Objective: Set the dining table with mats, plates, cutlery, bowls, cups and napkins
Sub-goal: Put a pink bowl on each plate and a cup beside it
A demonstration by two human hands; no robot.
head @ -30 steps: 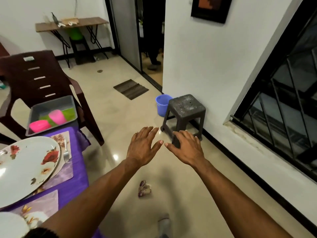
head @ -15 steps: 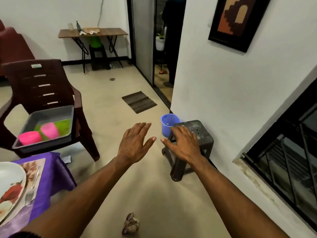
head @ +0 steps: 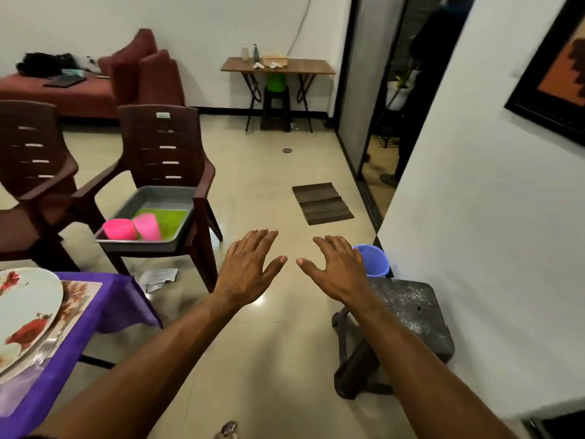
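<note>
Both hands are extended palm-down over bare floor, holding nothing. The left hand [head: 250,267] has its fingers spread wide and straight; the right hand [head: 337,267] likewise, thumbs near each other but apart. Judgement: the posture suggests a reach in transit towards the remaining tableware, not a grip.

Up and to the left of the left hand, a grey tray [head: 164,193] rests on the seat of a brown chair [head: 164,144], probably staged there as a supply point. It holds 2 pink cups [head: 131,228], opaque plastic and seemingly inverted, beside something flat and green.

Further left and nearer the person, a floral plate [head: 25,308] lies on a patterned mat [head: 80,296] on the purple-clothed table [head: 120,299], a fork [head: 46,350] alongside. This setting appears laid apart from cups.

Just beyond the right hand stands a blue bucket [head: 375,261], behind a grey stool [head: 411,312].
</note>
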